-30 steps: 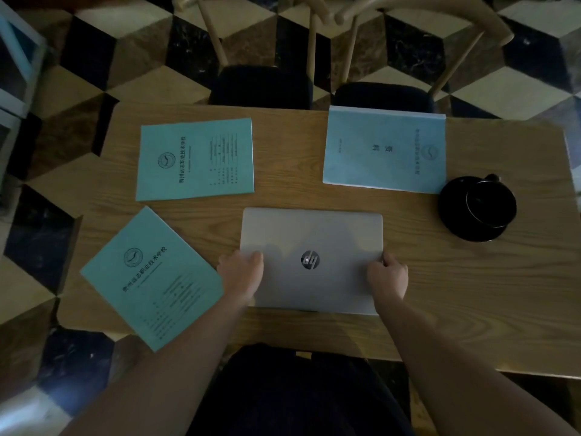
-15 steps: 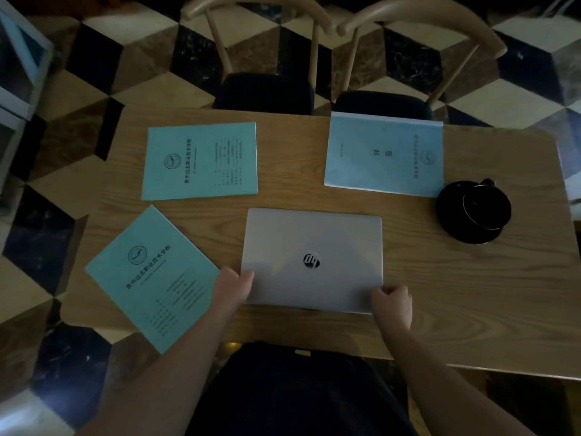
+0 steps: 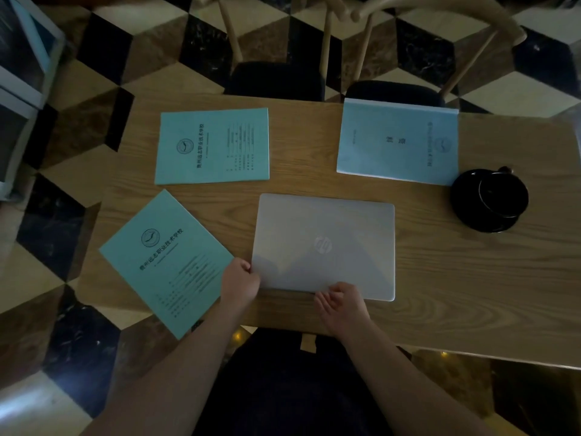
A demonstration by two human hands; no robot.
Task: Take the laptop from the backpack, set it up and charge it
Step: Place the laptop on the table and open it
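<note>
- Dim light falls on a wooden table (image 3: 471, 278) that stands on a floor (image 3: 78, 73) of black, tan and cream cube-pattern tiles.
- I see the silver laptop (image 3: 323, 247) lying flat and closed on the near middle of the table, its logo facing up.
- My left hand (image 3: 240, 283) grips the laptop's near-left corner, with the thumb on the lid and the fingers curled at the edge.
- My right hand (image 3: 341, 305) sits at the near edge of the laptop, a little right of centre, palm turned partly up and fingers loosely curled; I cannot tell whether the fingertips touch the lid or pinch it.
- One teal booklet (image 3: 163, 259) lies tilted just left of the laptop, and its near corner hangs over the table edge.
- Another teal booklet (image 3: 213, 146) lies squarely at the far left of the table, apart from the laptop.
- I see a pale blue booklet (image 3: 399, 143) at the far right, its far edge at the table's far rim.
- Right of the laptop and well apart from it, a black cup (image 3: 500, 193) stands on a black saucer (image 3: 465, 202).
- Two wooden chairs with dark seats (image 3: 276, 80) are tucked in on the far side.
</note>
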